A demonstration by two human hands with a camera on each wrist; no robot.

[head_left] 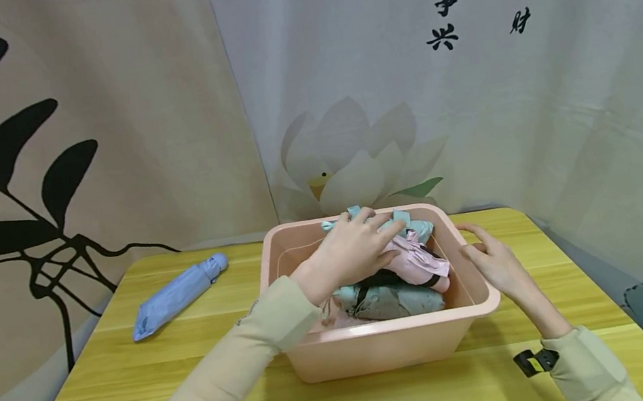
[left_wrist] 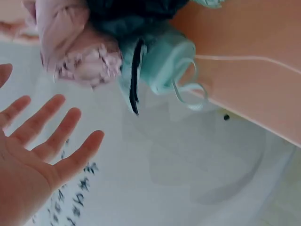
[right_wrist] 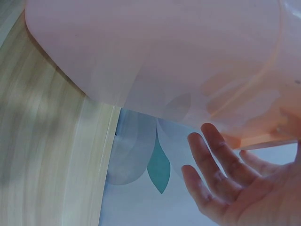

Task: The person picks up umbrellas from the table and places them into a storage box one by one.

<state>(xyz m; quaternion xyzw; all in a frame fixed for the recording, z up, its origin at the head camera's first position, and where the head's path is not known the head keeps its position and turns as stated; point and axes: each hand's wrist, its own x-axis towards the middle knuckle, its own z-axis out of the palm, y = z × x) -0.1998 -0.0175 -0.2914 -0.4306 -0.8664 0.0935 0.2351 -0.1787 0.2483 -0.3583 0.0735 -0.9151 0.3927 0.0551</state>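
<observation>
My left hand (head_left: 358,244) hovers with spread fingers over several folded umbrellas in a pink plastic basin (head_left: 377,331). Just under its fingers lies a pink folded umbrella (head_left: 418,261). A grey-green folded umbrella (head_left: 397,301) lies nearer the front wall, and a light teal one (head_left: 423,230) sits at the back right. In the left wrist view the left palm (left_wrist: 23,169) faces up beside the gathered end of the pink umbrella (left_wrist: 89,66), with nothing in it. At the basin's right rim is my right hand (head_left: 493,258), its extended fingers (right_wrist: 221,146) close against the outer wall.
A blue folded umbrella (head_left: 180,295) lies on the yellow wooden table (head_left: 210,374), left of the basin. Behind the table hangs a pale curtain (head_left: 161,113) printed with leaves, a lotus and black characters.
</observation>
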